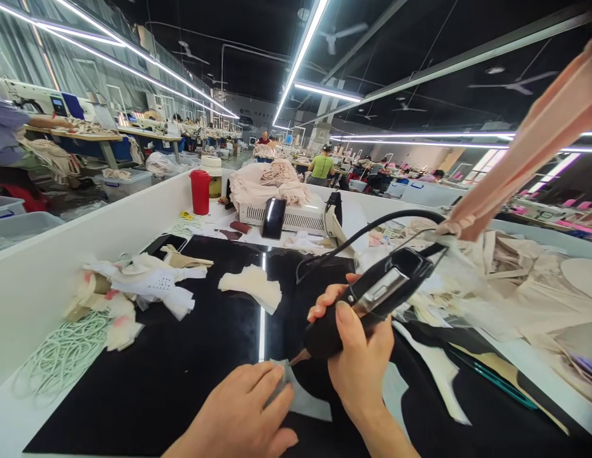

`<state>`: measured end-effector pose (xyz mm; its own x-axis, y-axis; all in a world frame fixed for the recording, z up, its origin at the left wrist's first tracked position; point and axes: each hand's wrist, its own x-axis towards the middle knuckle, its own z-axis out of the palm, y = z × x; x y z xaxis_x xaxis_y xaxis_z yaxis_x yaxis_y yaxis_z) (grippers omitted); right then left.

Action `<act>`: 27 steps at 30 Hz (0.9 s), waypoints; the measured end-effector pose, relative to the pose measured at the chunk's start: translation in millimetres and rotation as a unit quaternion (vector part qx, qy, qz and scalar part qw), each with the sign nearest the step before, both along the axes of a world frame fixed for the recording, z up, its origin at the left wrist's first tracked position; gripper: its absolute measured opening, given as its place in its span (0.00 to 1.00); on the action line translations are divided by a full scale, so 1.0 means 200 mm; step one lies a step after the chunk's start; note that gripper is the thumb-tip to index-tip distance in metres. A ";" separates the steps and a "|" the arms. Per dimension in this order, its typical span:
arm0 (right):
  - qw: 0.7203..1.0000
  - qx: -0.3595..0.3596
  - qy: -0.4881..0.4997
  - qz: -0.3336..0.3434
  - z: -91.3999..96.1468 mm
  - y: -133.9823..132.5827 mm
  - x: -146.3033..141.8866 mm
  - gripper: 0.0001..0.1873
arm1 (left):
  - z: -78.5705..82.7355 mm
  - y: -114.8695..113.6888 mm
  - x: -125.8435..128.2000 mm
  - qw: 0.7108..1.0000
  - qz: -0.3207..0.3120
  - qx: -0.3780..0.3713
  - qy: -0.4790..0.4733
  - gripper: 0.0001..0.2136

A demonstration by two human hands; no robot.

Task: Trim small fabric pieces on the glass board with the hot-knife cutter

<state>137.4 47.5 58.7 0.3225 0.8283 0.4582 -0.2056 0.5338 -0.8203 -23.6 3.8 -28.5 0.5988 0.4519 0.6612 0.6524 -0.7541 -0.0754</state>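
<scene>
My right hand (360, 356) is closed around a black corded hand tool (372, 296), whose thin tip touches a pale fabric piece (305, 397) on the black work mat (181, 362). My left hand (243, 413) lies on that fabric piece, fingers pressed together pinching its edge next to the tool tip. The tool's black cable (372, 226) loops up and back behind it.
Fabric scraps (148, 283) and a coil of pale cord (62, 356) lie at the left. A red cup (200, 191) and a white machine (286, 216) stand at the back. Beige garment pieces (525, 286) pile at the right. Other workers sit far off.
</scene>
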 end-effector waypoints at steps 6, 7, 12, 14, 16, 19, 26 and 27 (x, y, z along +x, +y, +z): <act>0.999 -0.024 -0.015 -0.017 0.01 -0.13 0.16 0.17 | 0.04 -0.03 -0.03 0.999 -0.006 -0.033 0.033 0.17; 0.999 -0.024 -0.017 -0.021 0.01 -0.15 0.18 0.16 | 0.05 -0.03 -0.03 0.999 -0.009 -0.031 0.038 0.17; 0.998 -0.027 -0.024 -0.044 -0.01 -0.19 0.24 0.16 | 0.09 -0.02 -0.05 0.998 -0.012 -0.015 0.055 0.18; 0.998 -0.024 -0.022 -0.046 -0.01 -0.20 0.24 0.15 | 0.10 -0.02 -0.06 0.998 -0.014 -0.011 0.061 0.18; 0.999 -0.015 -0.021 -0.039 -0.01 -0.19 0.24 0.15 | 0.11 -0.02 -0.06 0.998 -0.018 -0.008 0.064 0.18; 0.999 0.002 -0.028 -0.020 -0.02 -0.19 0.22 0.15 | 0.12 -0.01 -0.06 0.998 -0.022 -0.002 0.062 0.18; 0.998 0.021 -0.049 -0.015 -0.04 -0.21 0.19 0.17 | 0.15 -0.02 -0.05 0.997 -0.021 -0.002 0.069 0.17; 0.998 0.021 -0.049 -0.016 -0.04 -0.21 0.19 0.17 | 0.16 -0.02 -0.05 0.997 -0.024 0.002 0.071 0.17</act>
